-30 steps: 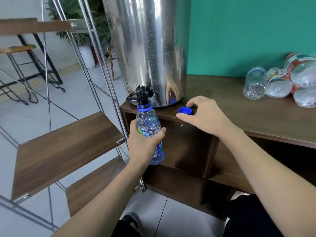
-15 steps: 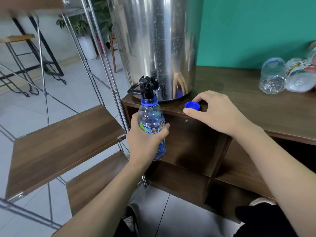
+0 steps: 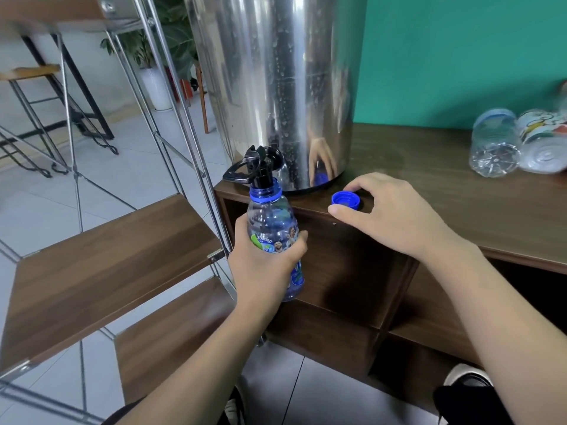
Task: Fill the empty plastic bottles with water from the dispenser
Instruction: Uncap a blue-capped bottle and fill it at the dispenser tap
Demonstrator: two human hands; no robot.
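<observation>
Two bare forearms reach forward from the bottom of the view, over a dark shoe on the tiled floor. Nearest, the left hand is wrapped around the labelled middle of a clear plastic bottle with a blue neck ring, held upright in front of the worktop's edge with its open mouth just under the black tap. Slightly farther, the right hand rests palm down on the wooden worktop, thumb and curled fingers placed around a blue cap that lies there open side up; whether they actually pinch it cannot be told. Behind both stands the steel dispenser, beaded with droplets and reflecting the hand. Farther right, empty bottles lie on their sides near the green wall. Left of the unit stands a metal-framed rack with wooden shelves
</observation>
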